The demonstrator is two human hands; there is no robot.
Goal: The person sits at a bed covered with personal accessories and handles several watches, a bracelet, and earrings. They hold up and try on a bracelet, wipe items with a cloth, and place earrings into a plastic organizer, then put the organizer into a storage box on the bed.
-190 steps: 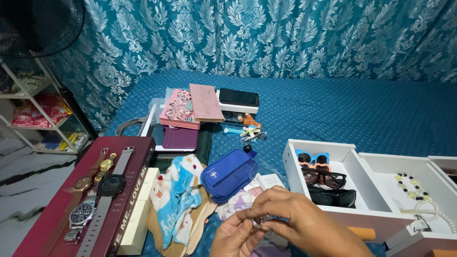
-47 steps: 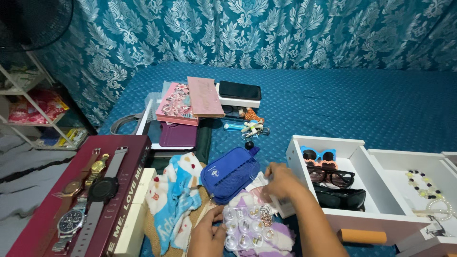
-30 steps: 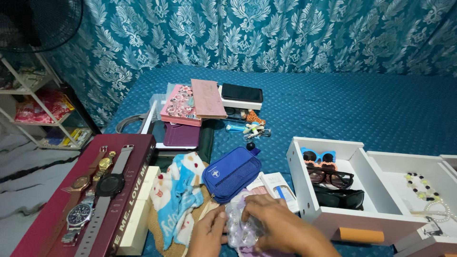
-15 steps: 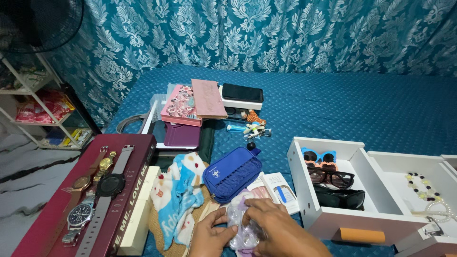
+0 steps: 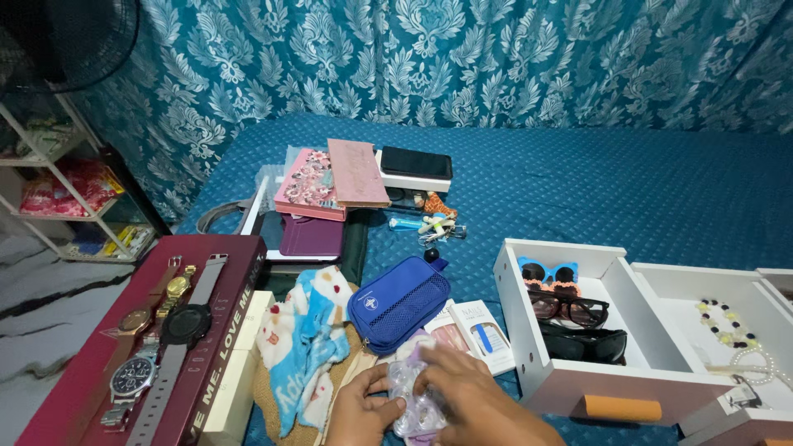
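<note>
Clear plastic, a blister tray of small round domes (image 5: 415,400), sits between my two hands at the bottom edge, and what lies in the domes is too small to make out. My left hand (image 5: 363,410) grips its left edge with thumb on top; my right hand (image 5: 462,396) lies curled over its right side, covering much of it, and both wrists are cut off by the frame. Just behind the tray lies a blue mesh zip pouch (image 5: 398,304), with a white nail-tip box (image 5: 477,324) to the tray's right rear. Left of the tray is a blue-and-white printed cloth (image 5: 304,340). Right of it stands a white wooden drawer box (image 5: 562,380) holding blue round sunglasses (image 5: 543,272) and two dark pairs (image 5: 578,326).
</note>
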